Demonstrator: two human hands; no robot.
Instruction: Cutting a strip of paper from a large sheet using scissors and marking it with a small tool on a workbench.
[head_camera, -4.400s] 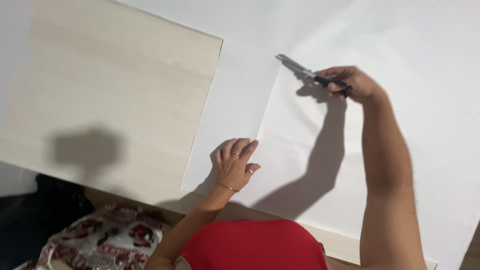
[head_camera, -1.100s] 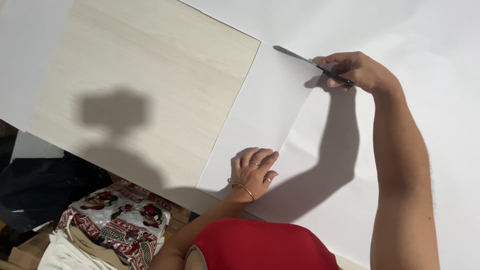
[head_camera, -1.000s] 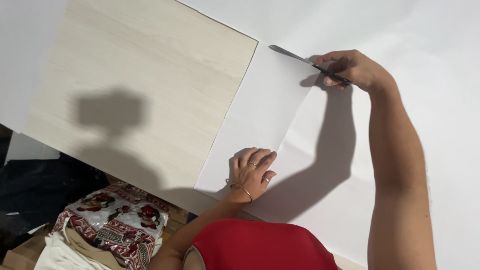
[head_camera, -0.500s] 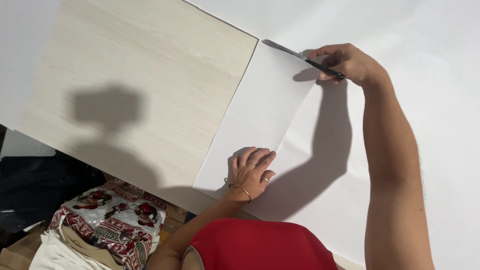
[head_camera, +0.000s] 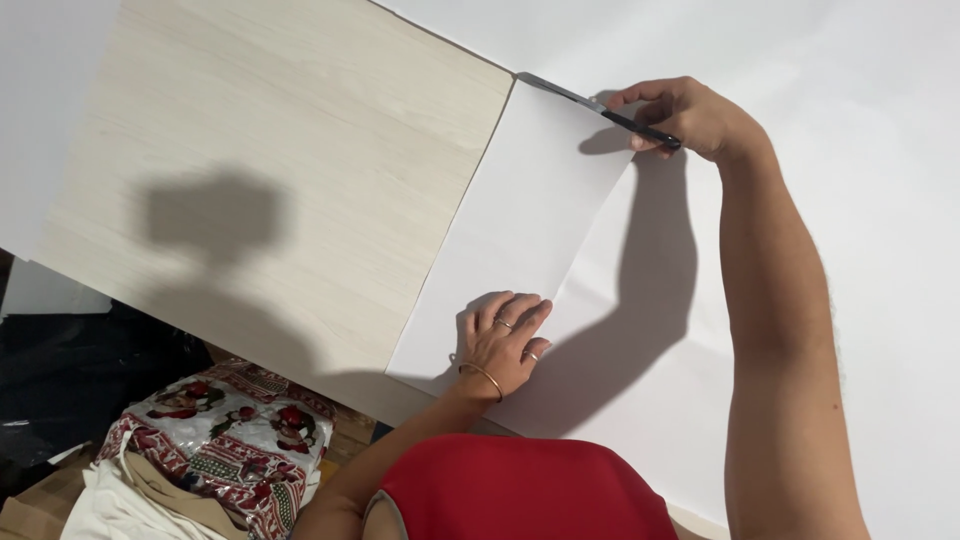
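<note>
A large white paper sheet (head_camera: 820, 260) covers the right of a pale wooden table (head_camera: 290, 170). Its left edge is folded over into a narrow flap (head_camera: 520, 230). My left hand (head_camera: 503, 340) lies flat, fingers spread, on the near end of that flap, with rings and a bangle on it. My right hand (head_camera: 685, 115) reaches to the far end of the flap and grips a slim knife (head_camera: 595, 100) with a black handle. The grey blade lies along the flap's far edge, its tip at the corner where paper meets wood.
A red and white patterned cloth (head_camera: 225, 435) over a beige bundle sits below the table's near edge at lower left. Dark floor space shows at far left. My red top fills the bottom centre. My head's shadow falls on the wood.
My right hand has slid the knife leftwards along the far edge of the fold toward the wooden table. My left hand stays pressed on the flap.
</note>
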